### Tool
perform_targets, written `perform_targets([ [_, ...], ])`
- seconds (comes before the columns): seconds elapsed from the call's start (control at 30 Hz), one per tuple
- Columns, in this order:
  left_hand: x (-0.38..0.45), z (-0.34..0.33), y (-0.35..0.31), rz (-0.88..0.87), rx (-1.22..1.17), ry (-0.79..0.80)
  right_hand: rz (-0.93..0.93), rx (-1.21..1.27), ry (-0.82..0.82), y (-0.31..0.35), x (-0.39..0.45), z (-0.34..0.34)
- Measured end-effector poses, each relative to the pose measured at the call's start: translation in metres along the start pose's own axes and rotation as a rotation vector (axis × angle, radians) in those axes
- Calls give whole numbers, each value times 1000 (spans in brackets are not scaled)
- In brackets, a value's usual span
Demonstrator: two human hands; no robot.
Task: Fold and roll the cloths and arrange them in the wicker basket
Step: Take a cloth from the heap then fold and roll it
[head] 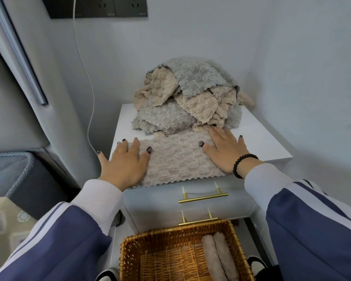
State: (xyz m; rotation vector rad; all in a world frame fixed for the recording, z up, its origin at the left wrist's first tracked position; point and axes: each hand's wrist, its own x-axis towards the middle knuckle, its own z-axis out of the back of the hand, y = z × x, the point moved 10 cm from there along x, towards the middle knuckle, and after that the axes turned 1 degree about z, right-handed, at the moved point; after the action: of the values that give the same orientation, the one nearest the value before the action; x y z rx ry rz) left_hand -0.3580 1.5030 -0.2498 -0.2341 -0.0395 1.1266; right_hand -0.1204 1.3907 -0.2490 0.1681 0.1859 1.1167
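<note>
Both hands down flat on one beige cloth (178, 159), spread across the front of the white nightstand top (257, 142). My left hand (124, 163) presses its left end, fingers straight and fanned, thumb lying on the fabric, little finger off past the nightstand's left edge. My right hand (223, 151) presses the right end the same way, fingers straight, tips reaching to the foot of the pile. Neither hand is clenched or gripping; palms and fingers simply rest on the cloth. The cloth's scalloped near edge hangs just over the nightstand's front edge.

Behind the flat cloth: a loose heap of cloths (190, 94), beige and grey mixed, a grey one draped on top. It touches the far edge of the cloth under my hands and sits toward the back corner of the walls.

Below, in front of the nightstand's drawers with brass handles (203, 196): the wicker basket (130, 254). Two rolled cloths (219, 258) lie side by side, touching, against its right wall. The rest of the basket floor shows bare weave.

Dark bead bracelet (240, 165) on my right wrist. Blue sleeves with white cuffs on both arms. A white cable (85, 78) hangs down the wall from a dark socket panel (97, 7) at upper left.
</note>
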Motion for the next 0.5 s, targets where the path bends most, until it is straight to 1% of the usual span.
perform_targets([
  [0.1, 1, 17, 1, 14, -48, -119, -6, 57, -105, -7, 1, 12],
  [0.17, 3, 23, 2, 29, -99, -145, -6, 93, -164, -8, 0, 22],
  [0.27, 6, 26, 5, 77, -180, -131, -64, 164, -197, -17, 0, 30],
  [0.37, 7, 28, 11, 169, -152, -106, -135, 256, -237, -31, -2, 36],
  [0.43, 8, 28, 17, 236, -166, -84, -150, 347, -258, -34, -7, 42],
  [0.5, 6, 28, 19, 258, -231, -80, -151, 438, -269, -37, -13, 45],
])
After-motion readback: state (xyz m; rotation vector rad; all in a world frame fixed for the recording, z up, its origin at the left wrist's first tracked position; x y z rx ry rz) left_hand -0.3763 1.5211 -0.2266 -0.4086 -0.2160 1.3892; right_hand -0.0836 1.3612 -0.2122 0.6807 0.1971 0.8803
